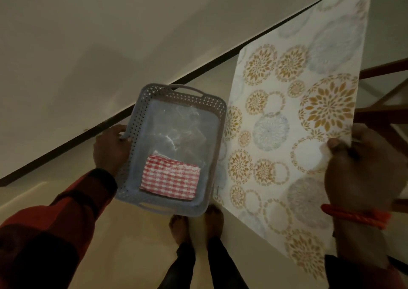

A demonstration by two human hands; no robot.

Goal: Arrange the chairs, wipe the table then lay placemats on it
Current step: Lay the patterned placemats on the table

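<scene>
1. Nearest, at the bottom: two bare feet (196, 224) on the pale floor (132, 255), dark trouser legs rising from them.
2. Left hand (109, 149), out of a red sleeve (66, 211), clasped round the left rim of a grey perforated basket (132, 138), held up above the floor.
3. Inside the basket: a folded red-and-white checked cloth (170, 181) at the near end, crumpled clear plastic (185, 131) beyond it.
4. Right hand (362, 169), orange bangle (355, 217) at the wrist, gripping the right edge of a floral placemat (287, 120), thumb pressed on its printed face.
5. Placemat held up and spread wide, just beside the basket, its left edge close to or touching the basket's right wall; gold and blue-grey round flower patterns on white.
6. Placemat blocking most of what lies behind on the right; only brown wooden bars (384, 112), chair or surface frame impossible to tell, visible past its right edge.
7. Farthest: a dark skirting line (154, 96) between floor and plain wall (110, 23).
</scene>
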